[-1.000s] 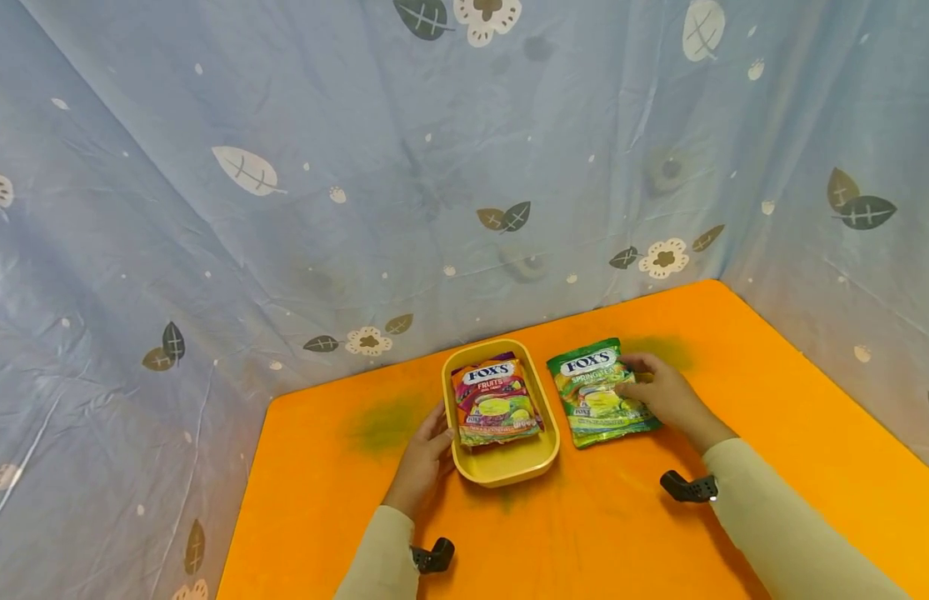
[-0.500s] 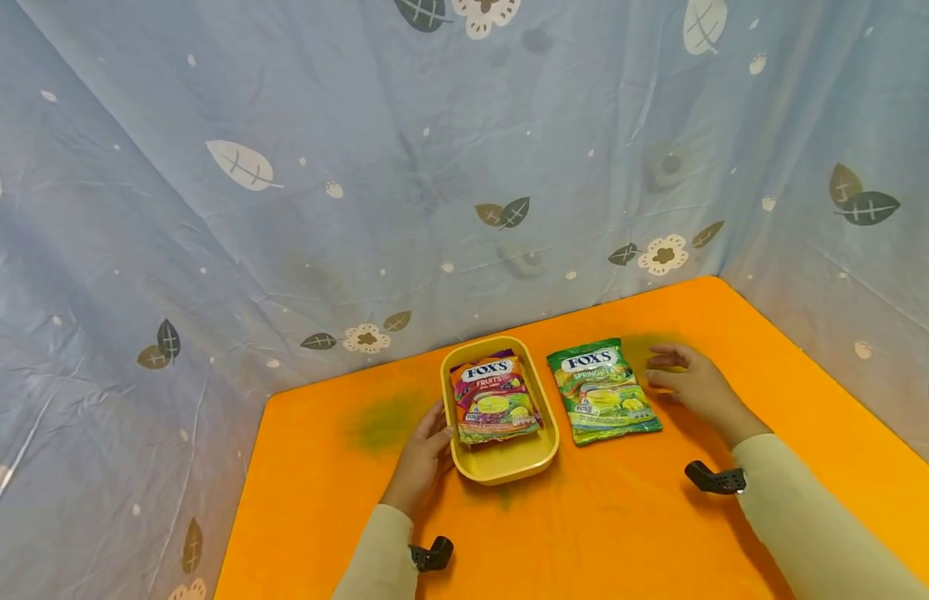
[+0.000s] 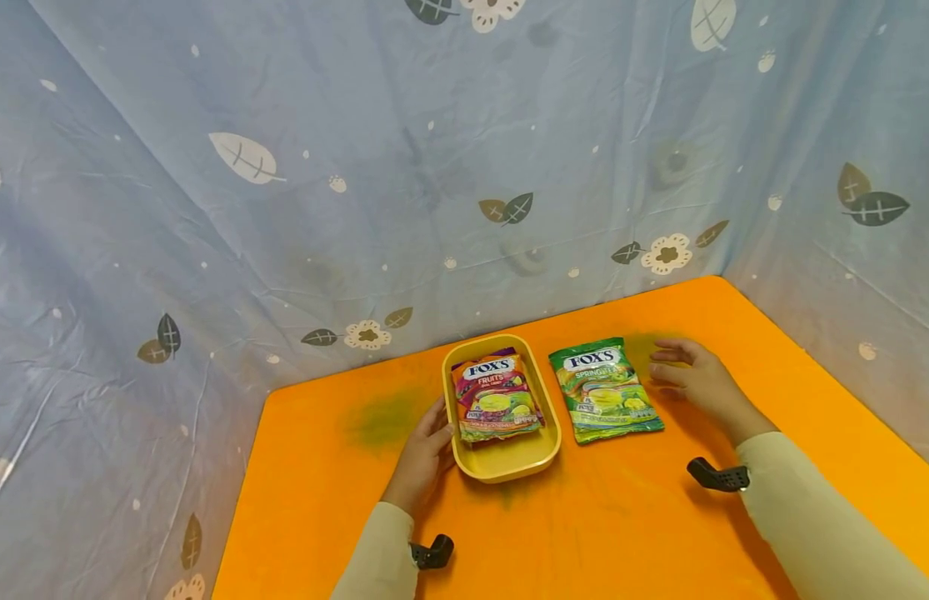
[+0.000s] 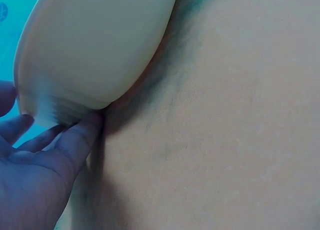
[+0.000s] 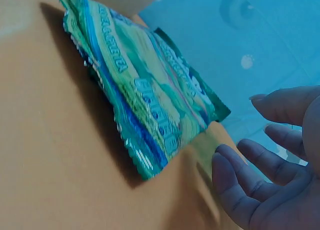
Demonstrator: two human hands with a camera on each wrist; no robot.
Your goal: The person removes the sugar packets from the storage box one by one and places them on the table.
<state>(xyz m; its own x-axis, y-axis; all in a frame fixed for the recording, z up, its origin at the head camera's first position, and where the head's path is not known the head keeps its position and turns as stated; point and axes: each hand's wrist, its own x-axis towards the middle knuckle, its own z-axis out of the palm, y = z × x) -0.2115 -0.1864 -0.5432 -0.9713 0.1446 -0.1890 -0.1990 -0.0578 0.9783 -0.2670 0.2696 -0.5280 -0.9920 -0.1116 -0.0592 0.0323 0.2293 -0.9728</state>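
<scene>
A yellow tray (image 3: 509, 471) stands on the orange table, with a purple and orange FOX'S Fruits candy bag (image 3: 494, 400) lying in it. My left hand (image 3: 422, 458) rests against the tray's left side; in the left wrist view its extended fingers (image 4: 75, 140) touch the outer wall of the tray (image 4: 95, 45) from outside. To the right of the tray, a green FOX'S Spring Tea candy bag (image 3: 602, 392) lies flat on the table. My right hand (image 3: 700, 383) hovers just right of that bag, apart from it, with loosely bent fingers holding nothing.
The orange table (image 3: 584, 525) reaches back to a blue curtain (image 3: 397, 208) printed with leaves and flowers, which hangs behind it and at both sides. A black wrist camera (image 3: 432, 552) is strapped to the left sleeve and another black camera (image 3: 717, 476) to the right.
My right hand has let go of the green candy bag and drawn back to the right. The left hand, tray and both bags have stayed in place.
</scene>
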